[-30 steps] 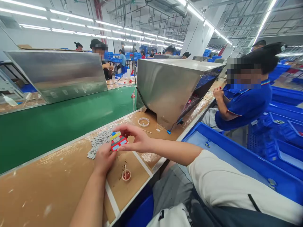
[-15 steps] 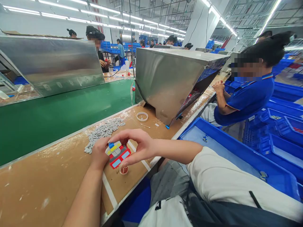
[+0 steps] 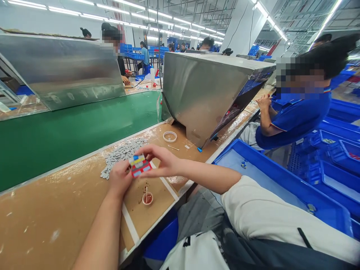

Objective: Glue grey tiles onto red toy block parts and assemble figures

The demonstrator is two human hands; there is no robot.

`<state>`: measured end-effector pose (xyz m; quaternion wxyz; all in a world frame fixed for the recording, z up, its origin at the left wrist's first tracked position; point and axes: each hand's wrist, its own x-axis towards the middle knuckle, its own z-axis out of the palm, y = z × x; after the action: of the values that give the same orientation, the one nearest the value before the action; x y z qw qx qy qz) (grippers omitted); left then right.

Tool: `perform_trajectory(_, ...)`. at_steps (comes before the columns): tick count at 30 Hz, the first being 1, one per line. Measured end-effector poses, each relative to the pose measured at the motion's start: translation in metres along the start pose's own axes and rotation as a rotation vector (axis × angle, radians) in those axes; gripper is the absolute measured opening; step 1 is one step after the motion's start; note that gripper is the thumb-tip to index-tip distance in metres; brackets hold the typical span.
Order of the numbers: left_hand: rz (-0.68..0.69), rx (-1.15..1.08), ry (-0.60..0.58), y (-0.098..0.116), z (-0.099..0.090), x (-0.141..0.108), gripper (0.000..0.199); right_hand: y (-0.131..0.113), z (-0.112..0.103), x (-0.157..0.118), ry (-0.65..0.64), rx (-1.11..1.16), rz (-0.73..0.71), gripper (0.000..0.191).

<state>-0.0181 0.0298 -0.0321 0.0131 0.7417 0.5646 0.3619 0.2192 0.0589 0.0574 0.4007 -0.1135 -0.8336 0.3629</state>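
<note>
Both hands hold a small red toy vehicle (image 3: 141,168) over the table. It has light-blue windows, a grey band, a white and yellow upper part and a blue piece on top; it looks slightly blurred. My left hand (image 3: 119,175) is closed on its left side. My right hand (image 3: 164,162) grips it from the right, fingers over the top and thumb at the lower edge. Below the toy stands a little round cup (image 3: 147,199) of reddish-brown stuff, a thin white stick leaning in it. Behind my left hand lies a pile of flat grey pieces (image 3: 120,153).
A white ring (image 3: 170,136) and a cotton-swab-like stick (image 3: 173,148) lie beyond my hands. A large metal hood (image 3: 205,97) stands on the table beside a green belt (image 3: 78,138). Blue trays (image 3: 270,180) are at my right, where a person in a blue shirt (image 3: 300,116) sits.
Both hands have lifted the toy vehicle up and away from the cup and tipped it a little. The cup and its stick now show fully.
</note>
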Motion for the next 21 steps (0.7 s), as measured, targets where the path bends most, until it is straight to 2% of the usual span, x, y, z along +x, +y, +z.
perform_trajectory(3,0.0,-0.067,0.038,0.003,-0.001,0.002,0.036,0.068,-0.02,0.016,0.109,-0.078,0.248,0.059)
perform_trajectory(5,-0.017,-0.099,0.037,0.006,-0.003,0.003,0.038,0.11,-0.044,0.028,0.2,-0.27,0.474,0.051)
perform_trajectory(7,-0.042,-0.12,0.018,0.007,-0.004,0.003,0.04,0.139,-0.071,0.036,0.245,-0.468,0.624,0.044)
perform_trajectory(9,-0.07,-0.133,0.002,0.008,-0.006,0.004,0.04,0.153,-0.097,0.04,0.257,-0.585,0.694,0.038)
perform_trajectory(12,-0.094,-0.152,0.0,0.007,-0.009,0.004,0.04,0.155,-0.12,0.043,0.245,-0.701,0.785,0.031)
perform_trajectory(16,-0.135,-0.17,0.034,0.005,-0.013,0.007,0.039,0.144,-0.119,0.051,0.238,-0.802,0.854,0.03)
perform_trajectory(19,-0.184,-0.132,-0.008,0.002,-0.016,0.007,0.035,0.125,-0.102,0.052,0.233,-0.824,0.763,0.034)
perform_trajectory(21,-0.224,-0.088,-0.038,0.0,-0.02,0.006,0.035,0.101,-0.09,0.039,0.204,-0.802,0.614,0.034)
